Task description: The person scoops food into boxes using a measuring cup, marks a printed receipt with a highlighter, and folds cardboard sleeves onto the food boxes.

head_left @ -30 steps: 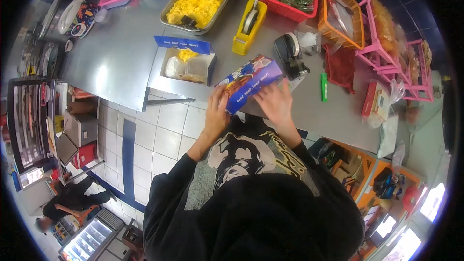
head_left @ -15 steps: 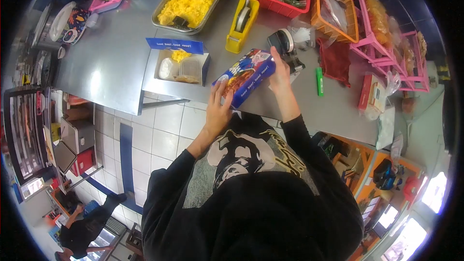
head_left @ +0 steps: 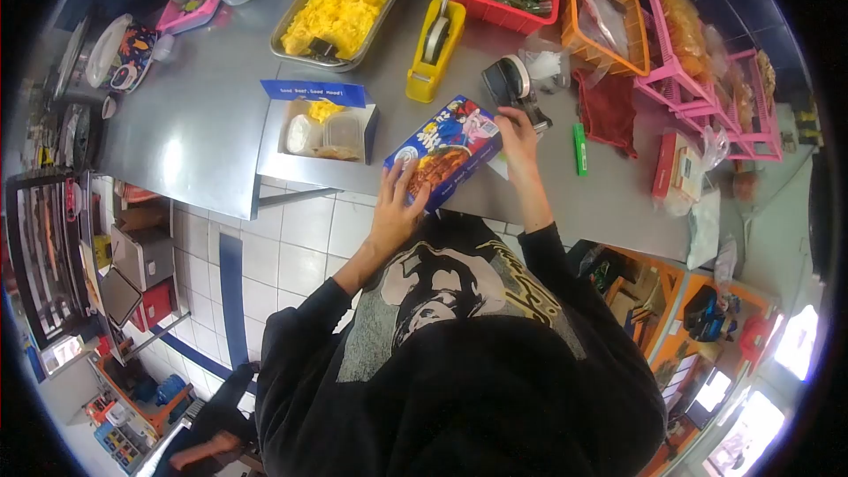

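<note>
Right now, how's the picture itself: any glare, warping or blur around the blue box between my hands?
In the head view, fisheye distortion curves the edges into black corners; also in the head view, the steel table carries pale glare, and the bright opening is washed out; the blue box there looks fairly clear, its side lettering soft.

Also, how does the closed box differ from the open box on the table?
The closed box shows its printed top; the open box has its blue flap raised, revealing containers. The closed box is slanted to the table's edge, while the open box sits nearly parallel to it. Both carry white lettering on blue.
</note>
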The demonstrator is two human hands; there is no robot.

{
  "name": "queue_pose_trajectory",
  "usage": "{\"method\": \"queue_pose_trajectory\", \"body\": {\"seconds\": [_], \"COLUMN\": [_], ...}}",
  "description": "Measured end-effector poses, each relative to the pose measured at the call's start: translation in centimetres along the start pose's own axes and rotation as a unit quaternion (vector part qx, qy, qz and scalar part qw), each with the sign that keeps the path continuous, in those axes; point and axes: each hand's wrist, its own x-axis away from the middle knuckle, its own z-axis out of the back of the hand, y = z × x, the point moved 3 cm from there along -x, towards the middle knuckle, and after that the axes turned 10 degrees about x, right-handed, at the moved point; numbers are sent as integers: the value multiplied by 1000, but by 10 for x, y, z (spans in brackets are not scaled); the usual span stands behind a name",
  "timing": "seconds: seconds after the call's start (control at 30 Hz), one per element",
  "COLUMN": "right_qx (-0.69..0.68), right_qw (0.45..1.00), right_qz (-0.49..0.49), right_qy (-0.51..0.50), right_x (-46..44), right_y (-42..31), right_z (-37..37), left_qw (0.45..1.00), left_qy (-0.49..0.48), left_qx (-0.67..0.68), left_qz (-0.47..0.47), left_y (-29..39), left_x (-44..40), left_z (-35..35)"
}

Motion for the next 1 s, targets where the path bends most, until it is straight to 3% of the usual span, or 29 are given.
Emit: {"method": "queue_pose_trajectory", "body": {"seconds": [0.1, 0.23, 0.37, 0.43, 0.63, 0.7, 0.83, 1.0], "right_qx": [86, 91, 139, 152, 208, 281, 231, 280], "right_qw": [992, 989, 989, 988, 976, 953, 948, 928], "right_qz": [66, 82, 49, 25, 34, 59, 52, 58], "right_qy": [70, 88, 19, -7, -62, -97, -212, -241], "right_x": [1, 3, -13, -22, -44, -46, -46, -49], "right_y": [5, -7, -25, -30, -47, -53, -56, -56], "right_z": [2, -1, -2, -3, -16, -21, -19, -13], "left_qw": [1000, 999, 983, 949, 942, 949, 919, 901], "left_qy": [-2, 8, 85, 137, 145, 135, 127, 116], "left_qx": [5, 23, 135, 246, 259, 243, 309, 345], "left_qz": [-4, 26, 91, 138, 156, 149, 209, 237], "left_y": [2, 10, 18, 13, 11, 10, 3, 5], "left_x": [-4, -9, -28, -32, -39, -41, -41, -43], "left_z": [-1, 4, 17, 19, 15, 19, 23, 23]}}
